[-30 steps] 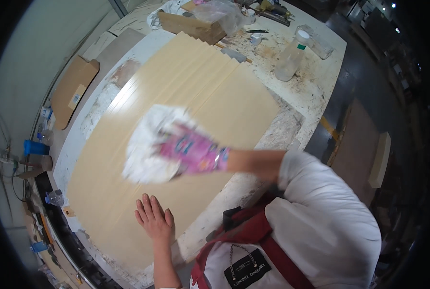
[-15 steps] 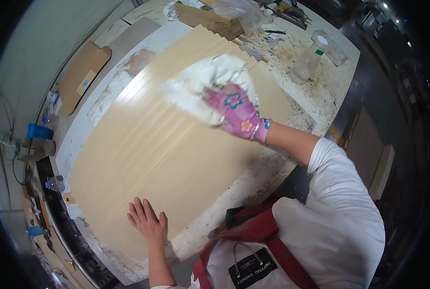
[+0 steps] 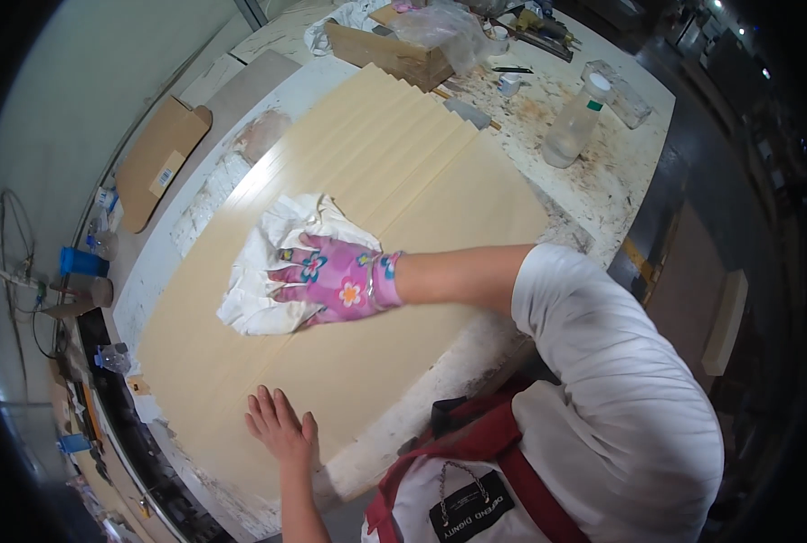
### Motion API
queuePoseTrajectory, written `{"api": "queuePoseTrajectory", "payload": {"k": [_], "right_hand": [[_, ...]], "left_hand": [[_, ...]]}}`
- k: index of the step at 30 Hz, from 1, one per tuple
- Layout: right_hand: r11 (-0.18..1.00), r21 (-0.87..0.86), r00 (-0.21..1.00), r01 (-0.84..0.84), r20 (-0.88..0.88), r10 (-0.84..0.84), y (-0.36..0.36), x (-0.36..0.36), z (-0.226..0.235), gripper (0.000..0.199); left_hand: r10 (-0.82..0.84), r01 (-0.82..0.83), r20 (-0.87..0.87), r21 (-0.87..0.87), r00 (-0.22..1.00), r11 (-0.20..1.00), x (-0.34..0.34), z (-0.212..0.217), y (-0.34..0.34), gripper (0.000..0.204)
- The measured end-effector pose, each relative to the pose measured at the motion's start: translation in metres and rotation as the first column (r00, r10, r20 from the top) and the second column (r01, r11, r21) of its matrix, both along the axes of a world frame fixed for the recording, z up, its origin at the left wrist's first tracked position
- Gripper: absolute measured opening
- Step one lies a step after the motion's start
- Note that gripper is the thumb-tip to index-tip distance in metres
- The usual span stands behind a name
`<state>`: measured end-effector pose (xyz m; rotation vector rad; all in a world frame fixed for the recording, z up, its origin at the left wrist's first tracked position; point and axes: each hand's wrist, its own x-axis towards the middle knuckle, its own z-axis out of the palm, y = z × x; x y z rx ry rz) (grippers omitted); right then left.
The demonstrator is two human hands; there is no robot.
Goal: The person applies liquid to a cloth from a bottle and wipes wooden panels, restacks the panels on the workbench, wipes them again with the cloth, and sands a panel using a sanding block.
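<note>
A fanned stack of thin beige sheets (image 3: 440,217), with stepped edges at the far side, covers most of the white worktable. My right hand (image 3: 345,279), in a pink flowered glove, holds a crumpled white cloth (image 3: 251,303) against the middle of the stack. Its fingers are spread over the cloth and partly sunk in its folds. The cloth's underside is hidden. Bare and flat, my left hand (image 3: 284,433) rests on the near left part of the sheets, fingers apart, holding nothing.
Beyond the stack stand an open cardboard box (image 3: 385,56) with plastic wrap and a clear bottle with a white cap (image 3: 574,127). A scraper (image 3: 467,112) lies by the far edge of the sheets. At the left is a cardboard piece (image 3: 161,163).
My right hand has swept the cloth left and nearer to me across the sheets. My left hand remains in about the same place on the stack.
</note>
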<state>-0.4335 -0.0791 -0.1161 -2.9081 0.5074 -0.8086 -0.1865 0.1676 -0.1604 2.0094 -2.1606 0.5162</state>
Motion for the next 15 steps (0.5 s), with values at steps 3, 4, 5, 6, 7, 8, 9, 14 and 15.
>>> {"api": "queuePoseTrajectory", "payload": {"k": [3, 4, 5, 6, 7, 8, 9, 14, 15], "right_hand": [[0.979, -0.152, 0.990, 0.138, -0.006, -0.141, -0.074, -0.049, -0.008, 0.047], [0.910, 0.180, 0.925, 0.373, -0.144, -0.351, -0.095, -0.076, 0.023, 0.053], [0.892, 0.273, 0.920, 0.361, 0.055, -0.389, -0.138, -0.121, -0.003, 0.051], [0.813, 0.132, 0.822, 0.567, -0.031, -0.568, -0.151, -0.136, -0.002, 0.050], [0.678, -0.030, 0.674, 0.734, -0.083, -0.734, -0.156, -0.143, 0.000, 0.048], [0.661, -0.108, 0.664, 0.743, -0.003, -0.748, -0.156, -0.133, -0.007, 0.047], [0.639, -0.179, 0.659, 0.748, 0.076, -0.749, -0.152, -0.112, -0.017, 0.046], [0.992, 0.018, 0.992, 0.123, 0.014, -0.123, -0.080, -0.013, -0.011, 0.055], [0.965, -0.173, 0.965, 0.197, -0.142, -0.222, -0.083, -0.019, 0.004, 0.056]], "left_hand": [[-0.009, -0.007, 0.157, 0.102, 0.987, 0.995, 0.014, 0.012, 0.017, 0.060], [0.115, -0.121, 0.081, 0.075, 0.990, 0.990, 0.021, 0.016, 0.024, 0.060], [0.211, -0.210, -0.011, 0.044, 0.978, 0.977, 0.021, 0.019, 0.020, 0.061], [0.219, -0.219, -0.002, 0.050, 0.976, 0.974, 0.018, 0.021, 0.020, 0.061], [0.221, -0.220, -0.006, 0.048, 0.975, 0.974, 0.019, 0.019, 0.020, 0.061], [0.217, -0.217, -0.007, 0.029, 0.976, 0.976, 0.020, 0.016, 0.018, 0.061], [0.219, -0.219, -0.004, 0.014, 0.976, 0.976, 0.020, 0.015, 0.018, 0.061], [0.235, -0.234, -0.007, 0.049, 0.972, 0.971, 0.027, 0.009, 0.025, 0.060], [0.228, -0.227, -0.017, 0.060, 0.973, 0.972, 0.032, 0.009, 0.028, 0.059]]}}
